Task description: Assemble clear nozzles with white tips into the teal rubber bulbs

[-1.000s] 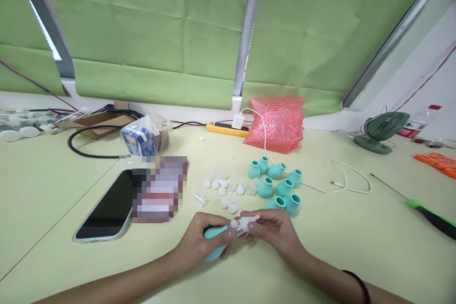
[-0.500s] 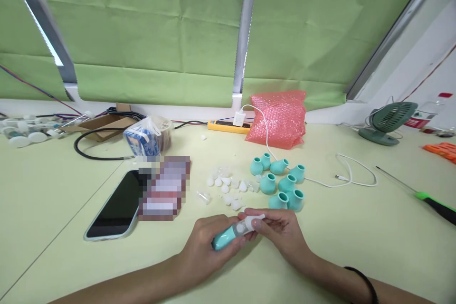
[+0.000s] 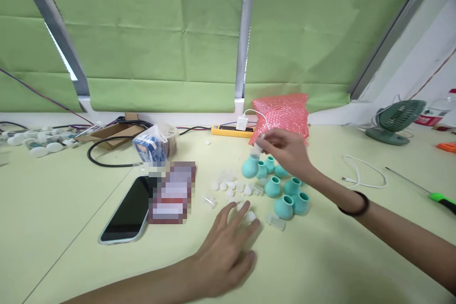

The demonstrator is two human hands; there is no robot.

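My right hand (image 3: pixel 287 149) pinches the pale upper end of a teal bulb aspirator (image 3: pixel 250 167), whose round bulb hangs downward beside the other bulbs. Its clear tube section is partly covered by my fingers. Several loose teal squeeze bulbs (image 3: pixel 284 206) stand with open necks up, just below and right of that hand. My left hand (image 3: pixel 228 247) is open, fingers spread, reaching over small white tips (image 3: pixel 250 217) near its fingertips. More white tips (image 3: pixel 231 185) lie in a loose group farther back. One clear tube (image 3: pixel 275 222) rests right of my left fingers, another clear tube (image 3: pixel 209 201) to their left.
A black phone (image 3: pixel 124 211) and a blurred-out flat item (image 3: pixel 173 192) lie left. Behind stand a plastic-wrapped blue package (image 3: pixel 151 147), a yellow power strip (image 3: pixel 231 131) and pink bubble wrap (image 3: pixel 281 114). Rightward are a white cable (image 3: pixel 363 171), a screwdriver (image 3: pixel 420 187) and a green fan (image 3: pixel 395 121).
My hands have parted. The right has carried the aspirator forward to the bulbs, bulb end down; the left has let go of it and opened over the white tips. The view has shifted slightly.
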